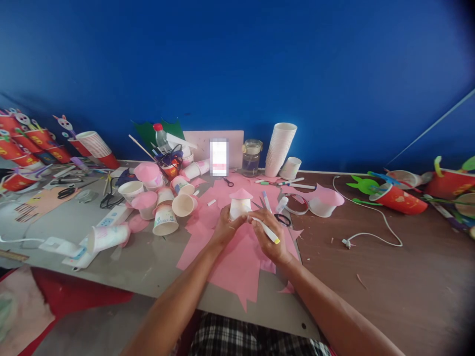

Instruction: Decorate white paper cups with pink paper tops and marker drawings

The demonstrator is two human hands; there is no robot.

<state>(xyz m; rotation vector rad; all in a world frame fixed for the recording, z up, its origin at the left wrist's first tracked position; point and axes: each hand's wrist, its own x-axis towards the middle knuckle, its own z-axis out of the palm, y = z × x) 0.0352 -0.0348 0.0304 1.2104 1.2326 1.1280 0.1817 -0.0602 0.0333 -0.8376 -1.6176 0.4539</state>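
My left hand (pixel 227 226) is wrapped round the lower left side of a white paper cup (pixel 240 206), which stands upside down under a pink paper cone (pixel 241 194). In my right hand (pixel 269 236) is a white marker pen (pixel 268 230) with a yellow end pointing back toward me. The pen's other end is close to the cup's lower right side; whether it touches is hidden by my fingers. Pink paper sheets (pixel 234 272) lie under both hands. Just beyond my right hand are scissors (pixel 284 219), partly covered.
Several cups with pink paper (pixel 145 203) crowd the left, beside a white power strip (pixel 107 227). A phone (pixel 219 157), a lidded jar (pixel 252 157) and a tall cup stack (pixel 281 148) stand by the blue wall. To the right lie a white cable (pixel 382 217) and a red cup (pixel 403 199).
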